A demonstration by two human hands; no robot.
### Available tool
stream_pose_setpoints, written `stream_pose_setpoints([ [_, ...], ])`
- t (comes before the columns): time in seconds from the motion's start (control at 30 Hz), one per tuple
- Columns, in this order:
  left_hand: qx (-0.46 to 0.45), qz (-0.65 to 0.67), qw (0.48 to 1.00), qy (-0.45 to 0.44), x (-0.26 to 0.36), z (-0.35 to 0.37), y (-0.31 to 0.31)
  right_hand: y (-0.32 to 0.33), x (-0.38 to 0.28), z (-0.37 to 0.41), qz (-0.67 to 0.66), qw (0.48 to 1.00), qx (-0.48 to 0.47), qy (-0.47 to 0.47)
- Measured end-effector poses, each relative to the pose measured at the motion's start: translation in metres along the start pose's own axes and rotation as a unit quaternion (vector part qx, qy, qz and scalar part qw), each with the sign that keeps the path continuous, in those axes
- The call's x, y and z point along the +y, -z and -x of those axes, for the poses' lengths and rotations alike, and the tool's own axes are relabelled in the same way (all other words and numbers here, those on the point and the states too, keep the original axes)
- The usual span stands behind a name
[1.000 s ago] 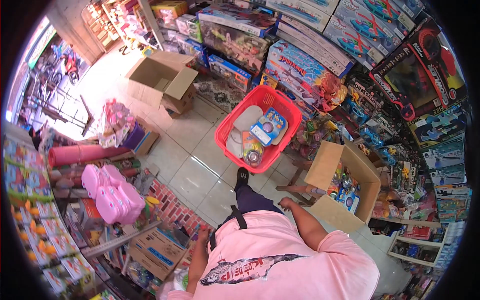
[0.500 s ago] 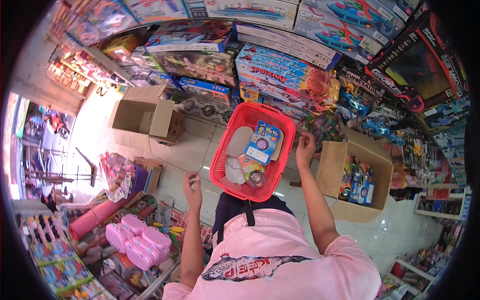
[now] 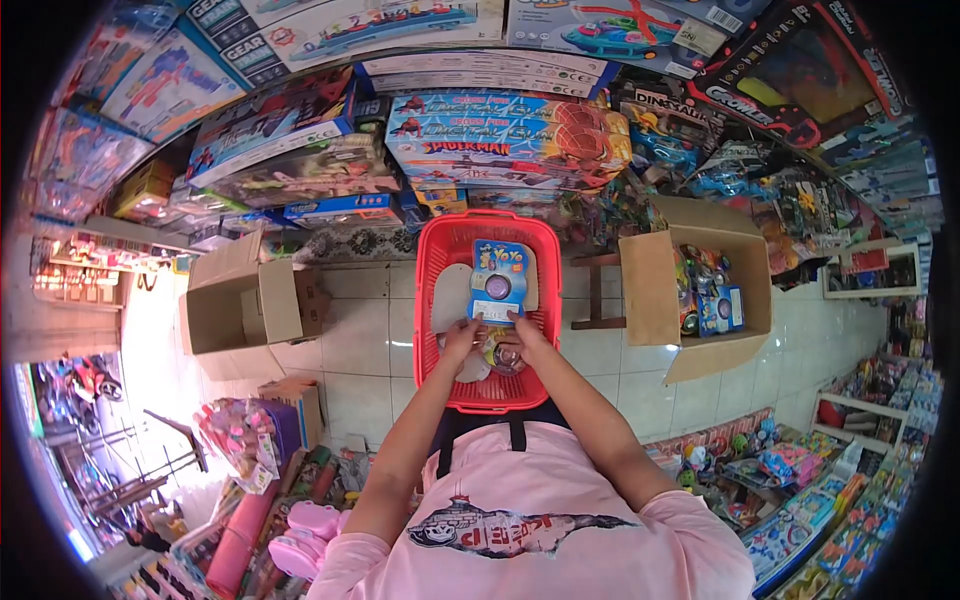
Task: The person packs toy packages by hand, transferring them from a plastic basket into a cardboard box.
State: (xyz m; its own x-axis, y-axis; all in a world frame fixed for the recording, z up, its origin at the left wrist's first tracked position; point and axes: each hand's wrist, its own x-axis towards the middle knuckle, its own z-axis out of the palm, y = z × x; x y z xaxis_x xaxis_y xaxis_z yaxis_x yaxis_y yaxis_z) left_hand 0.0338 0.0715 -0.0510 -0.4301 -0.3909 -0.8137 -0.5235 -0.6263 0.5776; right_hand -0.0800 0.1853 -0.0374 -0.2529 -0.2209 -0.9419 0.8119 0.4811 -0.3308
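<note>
Holding blue yoyo pack [image 3: 498, 280] at near edge | my left hand [image 3: 461, 340], right hand [image 3: 523, 338]: grip narrow | inside red basket [image 3: 545, 300]

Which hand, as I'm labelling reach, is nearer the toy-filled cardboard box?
The right hand, at the lower right corner of the yo-yo pack, is left of the box; the left hand, at the pack's lower left corner, lies farther left.

Room over tiled floor [image 3: 360, 345] between basket [image 3: 424, 300] and left carton [image 3: 284, 300], wooden stand [image 3: 597, 292] and right carton [image 3: 650, 290] blocking center right, boxes [image 3: 500, 140] walling top
</note>
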Motion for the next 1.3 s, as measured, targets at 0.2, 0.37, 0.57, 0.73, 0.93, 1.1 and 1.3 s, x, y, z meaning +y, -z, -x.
stream_pose_setpoints([
  [0.2,-0.129,0.004,0.99,-0.051,0.009,-0.003,0.015,0.008,0.006,0.002,-0.14,0.988,-0.019,0.062],
  [0.37,-0.175,-0.014,0.979,-0.1,0.042,0.031,0.037,0.001,-0.02,0.077,-0.116,0.973,-0.024,0.201],
  [0.57,-0.089,0.053,0.976,-0.191,0.046,0.072,0.048,0.018,-0.021,0.099,0.101,0.942,-0.147,0.283],
  [0.73,-0.001,0.027,0.973,-0.23,0.049,0.104,0.056,0.01,-0.011,0.087,0.282,0.88,-0.233,0.304],
  [0.93,0.089,0.081,0.961,-0.25,0.032,0.135,0.078,-0.017,-0.024,0.004,0.11,0.933,-0.217,0.267],
  [1.1,0.124,0.083,0.956,-0.254,0.023,0.155,0.081,-0.055,-0.044,-0.046,0.194,0.917,-0.059,0.343],
  [1.3,0.156,0.067,0.954,-0.245,-0.002,0.161,0.09,-0.059,-0.076,-0.024,0.076,0.97,-0.198,0.118],
])
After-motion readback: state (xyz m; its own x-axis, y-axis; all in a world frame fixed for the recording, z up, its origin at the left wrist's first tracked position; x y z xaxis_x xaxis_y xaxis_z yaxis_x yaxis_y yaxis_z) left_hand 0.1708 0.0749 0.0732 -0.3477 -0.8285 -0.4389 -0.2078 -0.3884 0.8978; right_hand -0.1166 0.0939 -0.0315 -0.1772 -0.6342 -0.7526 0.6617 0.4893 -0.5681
